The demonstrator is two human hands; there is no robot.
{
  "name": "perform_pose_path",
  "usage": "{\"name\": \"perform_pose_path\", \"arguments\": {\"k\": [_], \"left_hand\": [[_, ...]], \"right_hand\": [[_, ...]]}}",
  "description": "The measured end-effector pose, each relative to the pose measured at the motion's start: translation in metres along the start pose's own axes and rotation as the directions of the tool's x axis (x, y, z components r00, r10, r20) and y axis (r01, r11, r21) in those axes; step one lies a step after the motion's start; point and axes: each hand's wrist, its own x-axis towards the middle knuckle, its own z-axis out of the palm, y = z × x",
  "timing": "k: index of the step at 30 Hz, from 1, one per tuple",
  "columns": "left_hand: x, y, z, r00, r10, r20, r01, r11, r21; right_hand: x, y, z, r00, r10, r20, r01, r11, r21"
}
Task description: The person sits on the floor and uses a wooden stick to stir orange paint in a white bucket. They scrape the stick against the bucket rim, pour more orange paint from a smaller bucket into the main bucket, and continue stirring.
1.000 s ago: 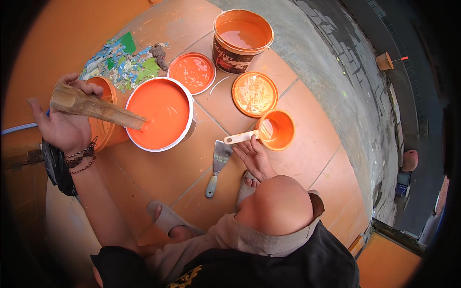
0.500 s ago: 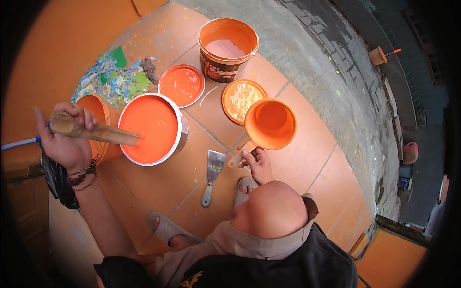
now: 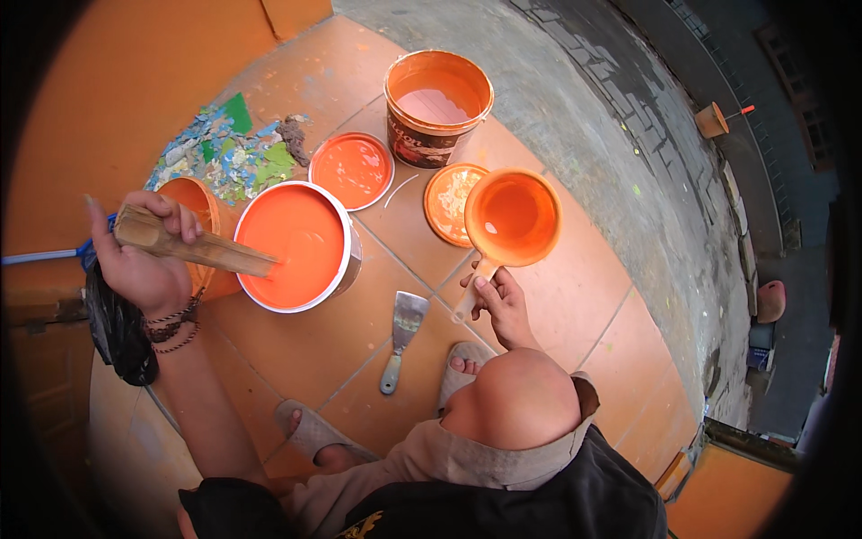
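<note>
My left hand [image 3: 154, 274] is closed around a flat wooden stick [image 3: 202, 249], held at a slant. The stick's far end dips into the orange paint of a white-rimmed bucket [image 3: 354, 260], which is nearly full. My right hand [image 3: 505, 310] is closed on the pale handle of an orange plastic dipper [image 3: 514, 253], its mouth facing up. Orange liquid seems to lie inside it, but how much I cannot tell. The dipper overlaps an orange-smeared lid [image 3: 442, 199] in view. A scraper [image 3: 409, 322] with a grey handle lies on the tiles between my hands.
Beyond stands a larger orange-stained bucket [image 3: 429, 144] with pale liquid inside. Another paint-coated lid [image 3: 352, 171] lies near the paint bucket. Paint flakes [image 3: 224, 148] are heaped by the wall. An orange container [image 3: 193, 202] and a black plastic bag [image 3: 117, 332] are at left.
The dipper in my right hand has moved slightly away from me and now overlaps the smeared lid. My left hand keeps its hold on the stick. The whole view has shifted a little.
</note>
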Motion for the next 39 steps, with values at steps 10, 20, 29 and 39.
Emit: {"name": "perform_pose_path", "arguments": {"k": [10, 20, 29, 39], "left_hand": [[-0.002, 0.000, 0.006, 0.997, 0.014, -0.081, -0.013, 1.000, 0.007], [0.000, -0.004, 0.014, 0.994, 0.034, -0.103, -0.033, 0.999, 0.004], [-0.003, -0.008, 0.013, 0.992, 0.061, -0.113, -0.062, 0.998, 0.000], [-0.003, -0.008, 0.010, 0.994, 0.091, -0.058, -0.093, 0.996, -0.018]], "right_hand": [[0.004, -0.005, -0.021, 0.987, -0.058, -0.150, 0.047, 0.996, -0.074], [0.015, 0.010, -0.045, 0.929, -0.086, -0.361, -0.018, 0.961, -0.278], [0.028, 0.013, -0.050, 0.941, -0.145, -0.306, -0.009, 0.892, -0.451], [0.028, 0.014, -0.043, 0.941, -0.164, -0.295, 0.000, 0.874, -0.486]]}}
